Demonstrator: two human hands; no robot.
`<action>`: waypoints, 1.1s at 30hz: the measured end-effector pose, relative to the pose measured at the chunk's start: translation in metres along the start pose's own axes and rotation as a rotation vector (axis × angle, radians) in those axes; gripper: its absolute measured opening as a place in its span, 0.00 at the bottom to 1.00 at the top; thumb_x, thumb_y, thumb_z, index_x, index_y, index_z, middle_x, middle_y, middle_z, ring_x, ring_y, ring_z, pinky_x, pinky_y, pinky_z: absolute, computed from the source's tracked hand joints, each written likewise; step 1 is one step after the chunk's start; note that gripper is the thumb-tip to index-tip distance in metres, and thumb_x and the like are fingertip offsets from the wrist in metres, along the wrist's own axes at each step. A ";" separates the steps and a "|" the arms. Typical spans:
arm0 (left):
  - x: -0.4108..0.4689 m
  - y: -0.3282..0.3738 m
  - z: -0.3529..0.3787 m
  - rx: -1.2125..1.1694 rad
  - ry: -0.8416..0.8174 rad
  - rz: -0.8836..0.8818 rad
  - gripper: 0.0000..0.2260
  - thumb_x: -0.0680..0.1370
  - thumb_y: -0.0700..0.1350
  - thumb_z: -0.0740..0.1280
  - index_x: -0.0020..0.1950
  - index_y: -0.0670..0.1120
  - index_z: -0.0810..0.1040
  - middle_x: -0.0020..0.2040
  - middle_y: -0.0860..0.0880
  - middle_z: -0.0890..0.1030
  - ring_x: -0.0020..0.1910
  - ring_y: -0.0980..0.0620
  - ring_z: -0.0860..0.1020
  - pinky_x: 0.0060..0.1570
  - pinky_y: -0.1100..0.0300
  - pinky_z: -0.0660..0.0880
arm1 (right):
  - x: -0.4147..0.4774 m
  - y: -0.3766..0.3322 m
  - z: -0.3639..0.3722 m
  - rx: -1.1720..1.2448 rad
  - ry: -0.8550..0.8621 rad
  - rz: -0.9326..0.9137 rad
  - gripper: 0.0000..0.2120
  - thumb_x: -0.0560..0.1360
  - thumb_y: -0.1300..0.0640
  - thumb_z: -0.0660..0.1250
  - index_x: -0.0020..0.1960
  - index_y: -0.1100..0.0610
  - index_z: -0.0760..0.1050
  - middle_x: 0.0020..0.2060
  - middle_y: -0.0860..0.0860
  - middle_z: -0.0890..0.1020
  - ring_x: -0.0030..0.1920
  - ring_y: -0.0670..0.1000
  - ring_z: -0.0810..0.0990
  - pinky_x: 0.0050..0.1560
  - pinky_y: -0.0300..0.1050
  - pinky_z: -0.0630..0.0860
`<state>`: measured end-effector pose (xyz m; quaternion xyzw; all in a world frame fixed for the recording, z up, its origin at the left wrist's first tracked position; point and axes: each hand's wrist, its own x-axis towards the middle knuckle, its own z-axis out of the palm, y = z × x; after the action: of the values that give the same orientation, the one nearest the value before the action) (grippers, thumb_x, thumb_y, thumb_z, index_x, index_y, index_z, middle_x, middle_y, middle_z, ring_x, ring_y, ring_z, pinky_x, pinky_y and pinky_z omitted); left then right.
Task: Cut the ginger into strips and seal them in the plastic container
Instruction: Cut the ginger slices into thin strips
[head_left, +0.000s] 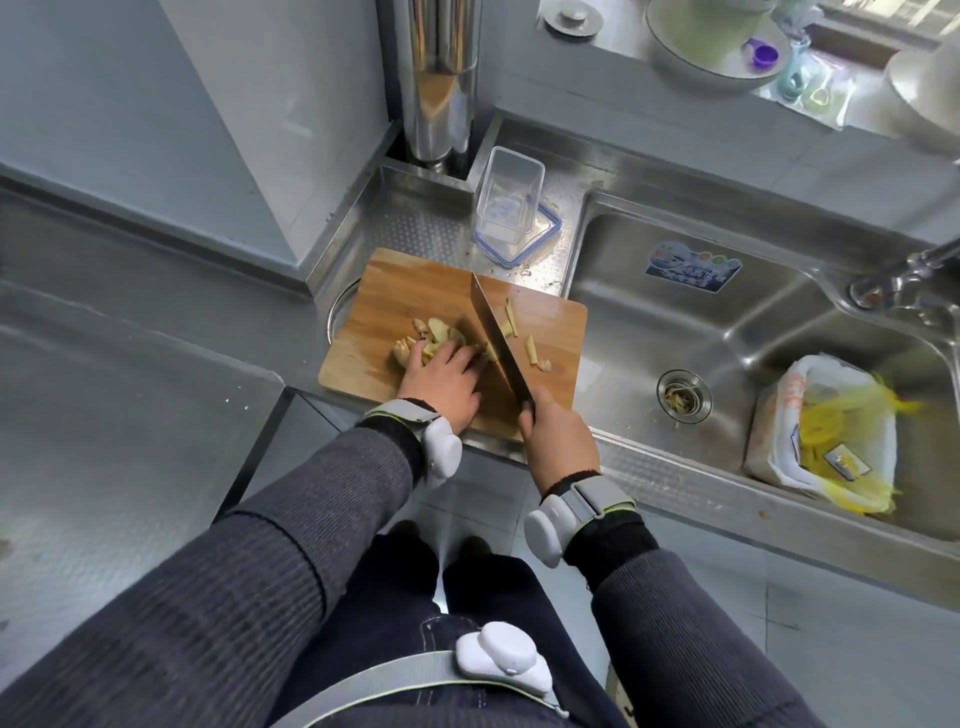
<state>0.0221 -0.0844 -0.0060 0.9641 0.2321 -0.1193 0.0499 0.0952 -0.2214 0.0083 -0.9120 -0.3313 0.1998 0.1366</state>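
I'm gripping the knife (498, 338) in my right hand (558, 441) while my left hand (441, 382), fingers seemingly curled, is pinning firm, slippery ginger (436, 332) mid-cutting board (395, 291).

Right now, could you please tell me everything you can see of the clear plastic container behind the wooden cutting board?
The clear rectangular plastic container stands upright and open on the ridged steel drainboard, beyond the wooden cutting board and left of the steel sink. Its tall walls are transparent, and it looks empty. It appears to rest on its blue-rimmed clear lid, which sticks out at its right and front. Nothing else touches it.
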 end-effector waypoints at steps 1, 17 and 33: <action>0.000 0.001 0.000 0.006 0.005 0.006 0.22 0.80 0.53 0.55 0.74 0.52 0.61 0.74 0.52 0.61 0.74 0.52 0.55 0.71 0.43 0.50 | 0.000 -0.001 -0.001 -0.006 -0.005 0.008 0.11 0.81 0.54 0.53 0.58 0.58 0.69 0.45 0.61 0.82 0.45 0.63 0.80 0.42 0.50 0.74; 0.004 0.002 -0.004 0.018 -0.036 -0.006 0.20 0.80 0.52 0.55 0.72 0.51 0.65 0.73 0.51 0.63 0.73 0.51 0.57 0.71 0.43 0.49 | 0.012 -0.011 -0.001 0.124 0.006 0.004 0.14 0.80 0.56 0.54 0.64 0.56 0.69 0.48 0.63 0.81 0.46 0.64 0.78 0.40 0.48 0.69; 0.007 0.002 -0.002 0.038 -0.030 0.009 0.19 0.79 0.50 0.55 0.71 0.50 0.68 0.73 0.51 0.62 0.73 0.50 0.57 0.71 0.42 0.48 | 0.018 -0.022 -0.010 0.011 -0.050 0.073 0.12 0.81 0.56 0.53 0.58 0.59 0.71 0.50 0.61 0.81 0.49 0.62 0.80 0.43 0.48 0.71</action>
<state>0.0290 -0.0826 -0.0057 0.9640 0.2246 -0.1376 0.0357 0.1001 -0.1948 0.0210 -0.9175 -0.2999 0.2290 0.1261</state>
